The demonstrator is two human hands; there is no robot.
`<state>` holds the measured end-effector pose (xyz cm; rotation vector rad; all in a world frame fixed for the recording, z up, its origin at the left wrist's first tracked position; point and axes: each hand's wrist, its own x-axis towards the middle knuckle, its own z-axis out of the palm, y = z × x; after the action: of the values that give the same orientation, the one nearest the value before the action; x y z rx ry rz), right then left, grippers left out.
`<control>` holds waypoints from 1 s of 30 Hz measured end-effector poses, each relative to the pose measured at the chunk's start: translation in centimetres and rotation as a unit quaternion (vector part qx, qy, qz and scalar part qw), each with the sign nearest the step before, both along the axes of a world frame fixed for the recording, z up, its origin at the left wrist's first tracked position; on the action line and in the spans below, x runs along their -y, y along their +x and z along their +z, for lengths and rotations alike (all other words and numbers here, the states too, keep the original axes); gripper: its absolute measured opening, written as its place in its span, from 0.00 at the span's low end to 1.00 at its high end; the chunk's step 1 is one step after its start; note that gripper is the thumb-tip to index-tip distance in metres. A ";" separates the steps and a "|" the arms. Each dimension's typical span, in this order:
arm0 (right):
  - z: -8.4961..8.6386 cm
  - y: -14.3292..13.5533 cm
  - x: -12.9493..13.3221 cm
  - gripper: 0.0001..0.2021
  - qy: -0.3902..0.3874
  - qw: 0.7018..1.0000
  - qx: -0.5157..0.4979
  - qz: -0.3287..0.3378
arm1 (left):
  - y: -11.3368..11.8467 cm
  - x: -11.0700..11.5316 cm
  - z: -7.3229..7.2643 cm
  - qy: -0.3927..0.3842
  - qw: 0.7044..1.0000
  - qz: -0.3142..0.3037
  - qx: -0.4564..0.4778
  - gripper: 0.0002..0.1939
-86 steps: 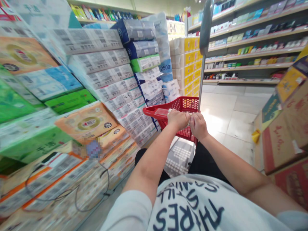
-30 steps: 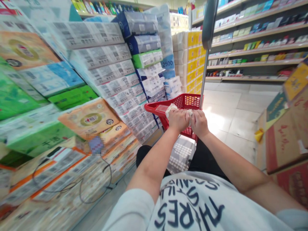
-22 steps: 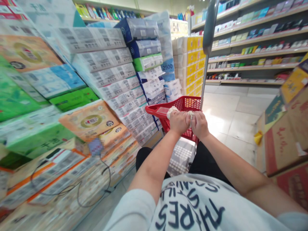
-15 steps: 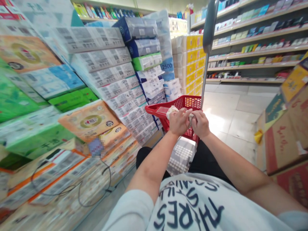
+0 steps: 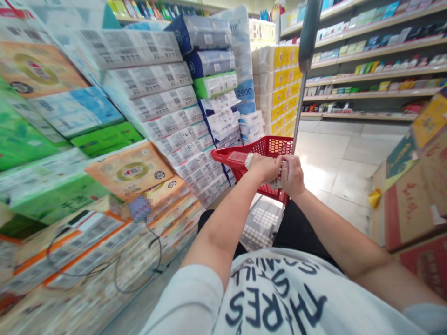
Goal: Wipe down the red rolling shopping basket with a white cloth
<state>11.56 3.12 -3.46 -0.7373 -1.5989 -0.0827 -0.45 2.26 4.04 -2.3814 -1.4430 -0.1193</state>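
Observation:
Both of my hands are closed on a crumpled cream cloth (image 5: 275, 183), over the near end of a red shopping basket (image 5: 240, 158). My left hand (image 5: 266, 167) wraps it, with a whitish end sticking out on the left side. Close beside it, my right hand (image 5: 292, 176) grips the cloth with bent fingers, its fingertips near the left hand. Much of the cloth is hidden inside the hands, so its exact kind cannot be made out. The basket has holed walls, and a grey-handled pole (image 5: 300, 100) rises at its right.
Stacked tissue packs (image 5: 164, 104) line the left side, with a dark cable (image 5: 139, 291) hanging over the lower ones. Cardboard boxes (image 5: 407, 204) stand at the right. Stocked shelves (image 5: 373, 70) run along the back, beyond a tiled floor (image 5: 328, 153).
My left hand has turned and its fingers have closed further. Less cloth shows on the left, and more hangs below between the hands. My right hand has tilted slightly upward.

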 end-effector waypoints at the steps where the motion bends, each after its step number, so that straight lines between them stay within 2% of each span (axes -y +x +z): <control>1: 0.0 0.0 0.0 0.12 0.000 1.000 0.000 -0.001 | -0.1 0.0 -0.1 0.005 1.000 -0.008 -0.002 0.17; 3: -0.1 -0.1 0.0 0.13 0.000 1.000 -0.003 -0.002 | -0.5 0.5 -0.8 0.048 0.998 -0.011 0.027 0.18; 7: -0.4 -0.2 0.2 0.14 -0.003 1.000 -0.007 0.001 | -1.6 1.8 -3.7 0.162 0.979 -0.008 0.123 0.19; 11: -0.5 0.0 0.4 0.14 -0.003 1.000 -0.003 0.010 | -2.3 2.2 -6.0 0.198 0.969 -0.036 0.145 0.20; 14: -0.4 0.1 0.3 0.14 -0.002 1.000 -0.001 0.014 | -2.0 2.2 -5.8 0.201 0.966 -0.025 0.160 0.18; 19: -0.3 -0.2 0.2 0.14 -0.008 1.000 -0.001 0.019 | -0.5 1.6 -2.8 0.152 0.974 0.058 0.156 0.18; 21: -0.3 -0.1 0.3 0.14 -0.004 1.000 -0.003 0.018 | -0.1 1.3 -1.6 0.103 0.986 0.052 0.116 0.19; 23: -0.3 0.0 0.3 0.14 -0.001 1.000 -0.004 0.016 | 0.1 1.1 -1.1 0.069 0.993 0.032 0.086 0.20; 26: -0.3 0.1 0.4 0.14 0.000 1.000 -0.003 0.020 | -0.3 1.4 -1.9 0.105 0.988 0.010 0.111 0.20; 30: -0.3 -0.1 0.5 0.13 -0.006 1.000 0.003 0.031 | -1.7 1.9 -4.7 0.198 0.965 -0.015 0.170 0.18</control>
<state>11.46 2.62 -3.78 -0.6977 -1.6276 -0.0303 -2.16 0.39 -0.70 -2.1181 -1.3643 -0.7816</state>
